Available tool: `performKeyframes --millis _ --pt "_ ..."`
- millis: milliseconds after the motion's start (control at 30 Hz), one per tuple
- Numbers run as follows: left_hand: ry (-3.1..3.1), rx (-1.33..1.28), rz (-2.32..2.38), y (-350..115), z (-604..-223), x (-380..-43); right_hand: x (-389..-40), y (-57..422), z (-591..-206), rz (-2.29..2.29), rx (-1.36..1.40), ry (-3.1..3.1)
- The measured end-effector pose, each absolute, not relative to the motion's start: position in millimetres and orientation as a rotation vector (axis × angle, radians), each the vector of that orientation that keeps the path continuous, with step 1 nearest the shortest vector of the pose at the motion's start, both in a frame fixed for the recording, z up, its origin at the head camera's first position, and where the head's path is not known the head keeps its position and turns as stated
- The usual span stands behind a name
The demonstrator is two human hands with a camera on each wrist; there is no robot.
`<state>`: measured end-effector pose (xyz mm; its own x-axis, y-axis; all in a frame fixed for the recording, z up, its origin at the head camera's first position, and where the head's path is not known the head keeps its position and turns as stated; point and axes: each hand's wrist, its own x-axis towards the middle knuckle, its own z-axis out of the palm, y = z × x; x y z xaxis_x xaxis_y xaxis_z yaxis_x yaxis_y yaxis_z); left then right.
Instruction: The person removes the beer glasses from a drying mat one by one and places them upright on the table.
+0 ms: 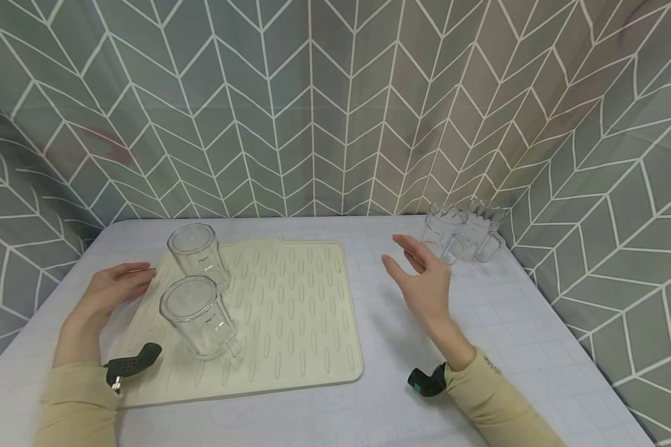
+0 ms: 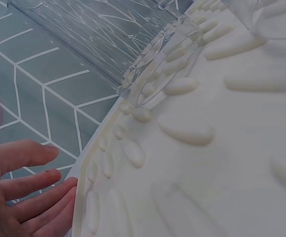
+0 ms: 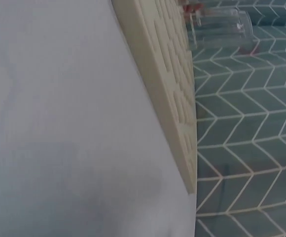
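"Curtain (image 1: 324, 112), patterned in white chevrons, is hung behind the desk (image 1: 291, 422) and along its sides."

"And what is carried by the desk?"

"A ribbed mat (image 1: 302, 292) is laid toward the left. On its left part, a near mug (image 1: 201, 326) and a far mug (image 1: 201, 257) are stood, both clear. At the desk's far right corner, more clear mugs (image 1: 442, 230) are grouped; because of the overlap, their number cannot be told for sure."

"How are the hands placed?"

"Nothing is held by the right hand (image 1: 429, 282); it is raised near the corner mugs, thumb and fingers spread apart. The left hand (image 1: 112, 288) is unladen too, its fingers loosely extended at the mat's left edge; whether the mat is touched cannot be told."

"What could be spoiled?"

"A corner mug could be knocked into its neighbour if it were met off-centre, clear walls being easily misjudged. Were the mat nudged by the left fingers, the two mugs on it could be rocked."

"Anything smaller?"

"The left camera (image 1: 134, 363), worn at the wrist, is carried over the mat's near left corner; by it the near mug could be struck, were the arm swung inward."
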<state>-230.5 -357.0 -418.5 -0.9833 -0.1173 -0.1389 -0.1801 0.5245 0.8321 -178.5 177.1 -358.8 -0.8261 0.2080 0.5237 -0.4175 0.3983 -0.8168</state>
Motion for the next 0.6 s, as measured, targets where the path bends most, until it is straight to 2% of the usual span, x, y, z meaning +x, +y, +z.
performKeyframes --millis 600 --pt "2.704 -0.284 1.480 -357 -424 -233 -158 131 -367 1.397 0.477 -2.244"
